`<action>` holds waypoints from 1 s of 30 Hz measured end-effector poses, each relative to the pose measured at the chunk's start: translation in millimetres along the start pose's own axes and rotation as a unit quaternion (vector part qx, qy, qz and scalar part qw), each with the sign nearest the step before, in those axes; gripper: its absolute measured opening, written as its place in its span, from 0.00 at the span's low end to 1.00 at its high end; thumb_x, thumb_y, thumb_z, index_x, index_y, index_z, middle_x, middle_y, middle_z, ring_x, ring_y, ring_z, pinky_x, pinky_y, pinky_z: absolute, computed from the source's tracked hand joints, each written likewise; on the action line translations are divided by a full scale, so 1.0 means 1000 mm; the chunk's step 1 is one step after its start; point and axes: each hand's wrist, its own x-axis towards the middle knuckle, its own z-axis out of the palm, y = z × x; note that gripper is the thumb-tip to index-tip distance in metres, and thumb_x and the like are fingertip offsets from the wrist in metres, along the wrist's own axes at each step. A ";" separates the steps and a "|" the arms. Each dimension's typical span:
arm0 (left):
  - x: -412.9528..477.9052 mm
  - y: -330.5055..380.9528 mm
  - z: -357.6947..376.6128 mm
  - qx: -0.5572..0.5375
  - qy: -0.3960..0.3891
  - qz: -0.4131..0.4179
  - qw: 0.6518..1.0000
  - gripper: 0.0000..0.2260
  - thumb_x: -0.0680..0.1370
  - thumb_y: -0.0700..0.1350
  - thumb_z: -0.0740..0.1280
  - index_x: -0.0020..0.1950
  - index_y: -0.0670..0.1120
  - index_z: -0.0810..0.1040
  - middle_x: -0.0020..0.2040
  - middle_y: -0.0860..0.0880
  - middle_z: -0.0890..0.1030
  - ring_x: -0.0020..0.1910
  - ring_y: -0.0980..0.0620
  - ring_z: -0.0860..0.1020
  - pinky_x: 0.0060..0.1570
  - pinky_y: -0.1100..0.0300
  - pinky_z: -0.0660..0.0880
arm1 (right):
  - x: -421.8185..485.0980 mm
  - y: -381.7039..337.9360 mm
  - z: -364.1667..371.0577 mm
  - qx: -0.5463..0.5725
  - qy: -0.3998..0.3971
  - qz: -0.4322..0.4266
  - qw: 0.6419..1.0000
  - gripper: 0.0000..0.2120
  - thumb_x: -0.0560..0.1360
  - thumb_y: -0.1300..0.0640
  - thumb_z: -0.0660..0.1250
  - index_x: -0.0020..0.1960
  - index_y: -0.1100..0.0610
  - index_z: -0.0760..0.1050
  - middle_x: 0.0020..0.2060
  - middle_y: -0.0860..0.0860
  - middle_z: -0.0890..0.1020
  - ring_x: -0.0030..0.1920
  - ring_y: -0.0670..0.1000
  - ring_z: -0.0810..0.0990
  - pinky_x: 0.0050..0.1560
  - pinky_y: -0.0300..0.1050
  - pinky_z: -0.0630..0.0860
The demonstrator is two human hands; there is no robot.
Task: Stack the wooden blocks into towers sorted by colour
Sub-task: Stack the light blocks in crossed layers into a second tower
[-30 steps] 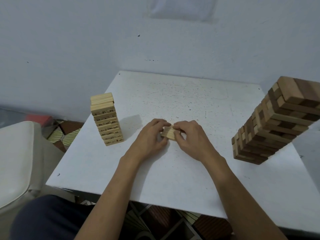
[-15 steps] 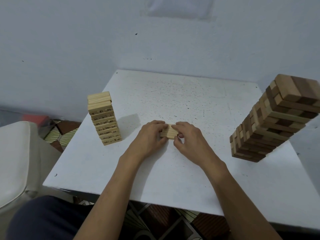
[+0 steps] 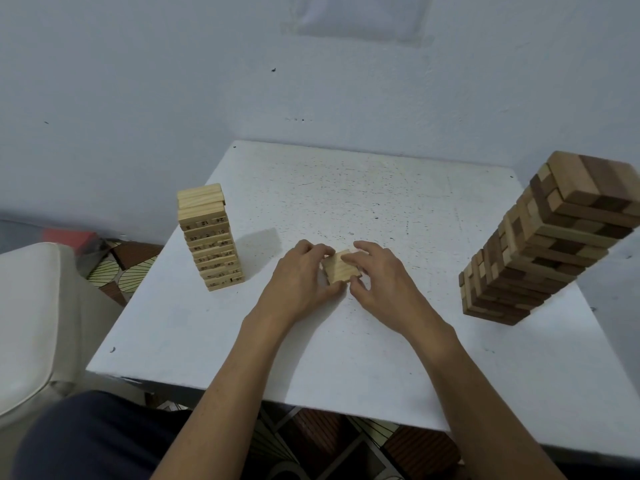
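A small bundle of light wooden blocks [image 3: 340, 268] lies flat on the white table [image 3: 346, 358] at its middle. My left hand [image 3: 300, 275] grips the bundle's left side and my right hand [image 3: 380, 276] presses its right side, fingertips on top. At the table's left stands a tower of pale numbered blocks [image 3: 209, 238]. A taller tower of mixed light and dark brown blocks [image 3: 540, 244] stands at the right.
A white cushioned seat [image 3: 31, 327] sits left of the table. The wall runs close behind the table's far edge. Patterned floor shows below the near edge, and my dark-clothed knee [image 3: 90, 441] is at the lower left.
Both hands stay on the bundle of light blocks; the fingers have shifted a little, exposing more of its top. The towers stand as before.
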 end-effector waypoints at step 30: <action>-0.011 -0.005 -0.023 -0.082 -0.114 0.067 0.988 0.28 0.71 0.50 0.77 0.70 0.54 0.74 0.55 0.57 0.79 0.45 0.61 0.77 0.49 0.66 0.74 | -0.020 -0.001 -0.018 0.041 -0.072 -0.033 0.996 0.18 0.73 0.54 0.72 0.62 0.47 0.75 0.56 0.38 0.77 0.56 0.42 0.72 0.57 0.43 0.75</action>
